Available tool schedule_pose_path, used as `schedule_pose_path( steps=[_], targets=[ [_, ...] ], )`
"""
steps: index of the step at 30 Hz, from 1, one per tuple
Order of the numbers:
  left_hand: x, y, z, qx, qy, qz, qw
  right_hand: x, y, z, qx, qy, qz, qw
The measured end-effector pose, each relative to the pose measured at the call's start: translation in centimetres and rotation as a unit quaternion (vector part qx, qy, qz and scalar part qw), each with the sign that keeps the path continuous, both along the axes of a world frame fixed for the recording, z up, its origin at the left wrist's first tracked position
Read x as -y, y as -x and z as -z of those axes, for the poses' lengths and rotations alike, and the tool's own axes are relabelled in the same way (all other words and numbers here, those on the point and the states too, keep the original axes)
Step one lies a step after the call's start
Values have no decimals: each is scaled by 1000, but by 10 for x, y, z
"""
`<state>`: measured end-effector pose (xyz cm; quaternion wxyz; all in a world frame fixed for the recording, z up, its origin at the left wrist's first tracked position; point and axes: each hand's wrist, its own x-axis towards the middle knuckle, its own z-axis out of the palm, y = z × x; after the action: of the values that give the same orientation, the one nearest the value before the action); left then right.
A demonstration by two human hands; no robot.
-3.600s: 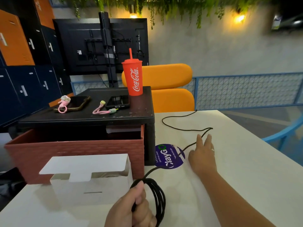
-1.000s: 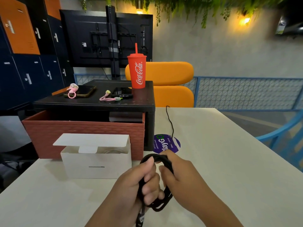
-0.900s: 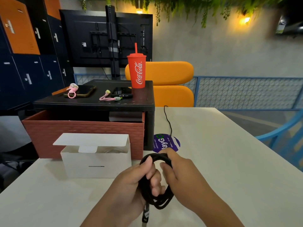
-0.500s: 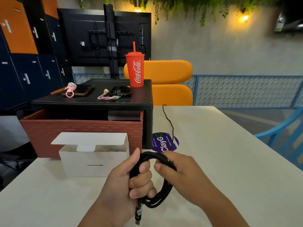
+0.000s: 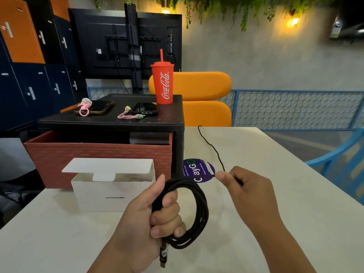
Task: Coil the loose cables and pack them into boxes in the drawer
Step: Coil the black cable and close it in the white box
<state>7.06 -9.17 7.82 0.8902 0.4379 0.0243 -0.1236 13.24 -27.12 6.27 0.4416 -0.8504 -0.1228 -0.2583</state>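
My left hand (image 5: 157, 215) grips a black cable coil (image 5: 199, 213) of several loops, upright above the white table (image 5: 275, 194); a plug end hangs below my fist. My right hand (image 5: 244, 188) pinches the cable's loose tail (image 5: 211, 147), which trails back across the table toward the far edge. A white cardboard box (image 5: 106, 192) stands open, lid flap up, left of my hands. Behind it the brown drawer (image 5: 98, 156) is pulled out from a black cabinet (image 5: 110, 123).
On the cabinet top stand a red Coca-Cola cup (image 5: 162, 83), two phones and two small pink cables (image 5: 126, 114). A purple round sticker (image 5: 197, 170) lies on the table. An orange chair, a blue chair at right and lockers at left surround the table.
My right hand left the coil and moved right, now pinching the loose tail. The coil in my left hand has gained loops and the tail on the table is shorter.
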Motion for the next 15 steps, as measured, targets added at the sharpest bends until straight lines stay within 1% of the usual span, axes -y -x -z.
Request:
schedule_pose_path(
  steps=[2, 4, 6, 8, 9, 11, 15],
  targets=[
    [0, -2, 1, 6, 24, -33, 999, -4, 0, 3, -51, 70, -17, 996],
    [2, -4, 1, 20, 60, -75, 995, -10, 2, 5, -141, 116, -82, 980],
    [2, -5, 2, 40, 91, -106, 989, -15, 5, 7, -227, 110, -171, 952],
    [1, -4, 2, 61, 111, -120, 985, -21, 9, 8, -285, 110, -235, 923],
    [2, -4, 2, 74, 111, -122, 984, -24, 11, 7, -294, 130, -255, 912],
    [5, -3, 3, 93, 87, -127, 984, -28, 15, 5, -298, 199, -275, 892],
    [16, -2, 8, 108, 33, -145, 983, -31, 21, -1, -322, 304, -286, 850]
  ],
)
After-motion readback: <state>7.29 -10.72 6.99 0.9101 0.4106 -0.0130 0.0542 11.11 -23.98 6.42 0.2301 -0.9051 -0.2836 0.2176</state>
